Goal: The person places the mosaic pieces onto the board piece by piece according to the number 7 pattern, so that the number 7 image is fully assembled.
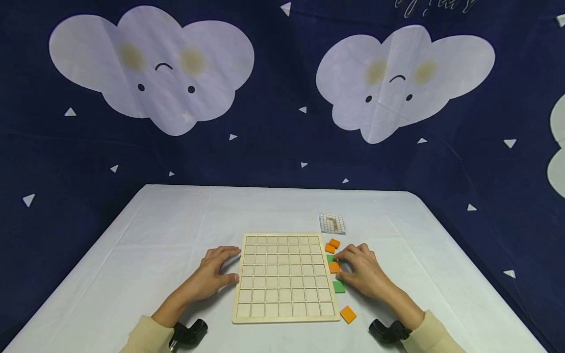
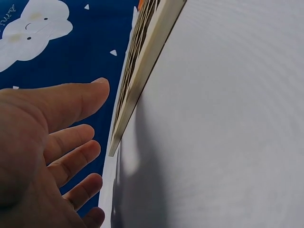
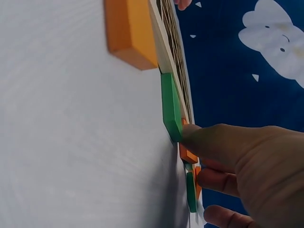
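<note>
A pale wooden grid board lies on the white table. My left hand rests beside its left edge, thumb and fingers spread apart and holding nothing; the left wrist view shows the hand with loose fingers next to the board's side. At the right edge, my right hand reaches over the tiles, its thumb and forefinger apart on either side of an orange tile. A green tile sits by the forefinger, partly hidden. Another green tile lies just below the thumb.
Two orange tiles lie together further back. One more orange tile sits near the board's front right corner. A small patterned grid card lies behind the tiles. A dark blue cloth with clouds hangs behind the table.
</note>
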`<act>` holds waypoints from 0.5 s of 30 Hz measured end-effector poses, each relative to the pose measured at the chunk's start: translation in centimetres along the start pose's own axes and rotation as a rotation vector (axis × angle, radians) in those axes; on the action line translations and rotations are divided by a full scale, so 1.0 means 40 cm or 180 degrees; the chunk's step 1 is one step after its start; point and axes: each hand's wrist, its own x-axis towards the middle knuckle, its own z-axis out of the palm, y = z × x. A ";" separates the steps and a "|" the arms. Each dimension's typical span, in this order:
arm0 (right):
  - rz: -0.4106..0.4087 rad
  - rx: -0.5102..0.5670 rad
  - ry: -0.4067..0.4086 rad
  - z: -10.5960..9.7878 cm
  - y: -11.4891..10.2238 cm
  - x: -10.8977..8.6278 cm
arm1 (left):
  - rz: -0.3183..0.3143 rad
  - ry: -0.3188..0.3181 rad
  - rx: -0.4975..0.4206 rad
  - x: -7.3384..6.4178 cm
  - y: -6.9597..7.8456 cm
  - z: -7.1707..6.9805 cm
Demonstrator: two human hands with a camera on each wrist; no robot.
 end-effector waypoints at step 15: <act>0.0056 0.0045 -0.0065 0.004 0.005 0.005 | -0.0042 -0.0104 -0.0269 0.007 -0.012 0.004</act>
